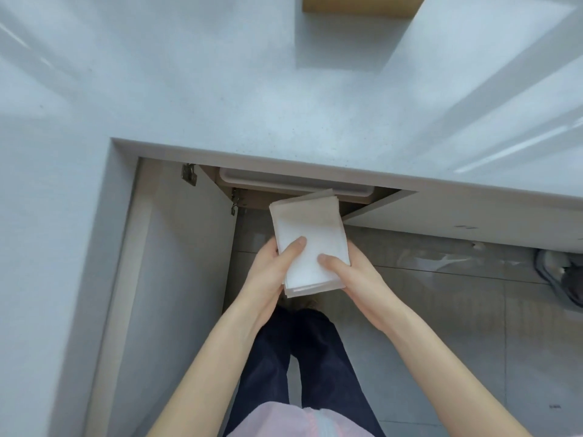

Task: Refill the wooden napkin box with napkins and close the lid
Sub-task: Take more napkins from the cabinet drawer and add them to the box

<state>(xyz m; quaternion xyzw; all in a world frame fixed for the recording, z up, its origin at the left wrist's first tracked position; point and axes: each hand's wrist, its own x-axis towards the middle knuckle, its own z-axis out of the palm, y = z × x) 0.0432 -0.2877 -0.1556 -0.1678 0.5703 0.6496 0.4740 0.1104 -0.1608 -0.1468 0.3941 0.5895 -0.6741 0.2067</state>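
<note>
A thick stack of white napkins (pixel 310 244) is held in front of me, below the counter's edge. My left hand (pixel 271 272) grips its left side with the thumb on top. My right hand (pixel 353 275) holds the right side, thumb pressed on the top sheet. The wooden napkin box (pixel 359 4) stands at the far top edge of the white counter; only its lower part shows, so I cannot tell whether its lid is open.
The white counter (pixel 220 105) wraps around in an L shape. Beneath it a cabinet stands open, its door (pixel 176 279) swung out to the left, with a white tray (pixel 284 181) inside. A grey tiled floor, my dark trousers and a shoe at the right lie below.
</note>
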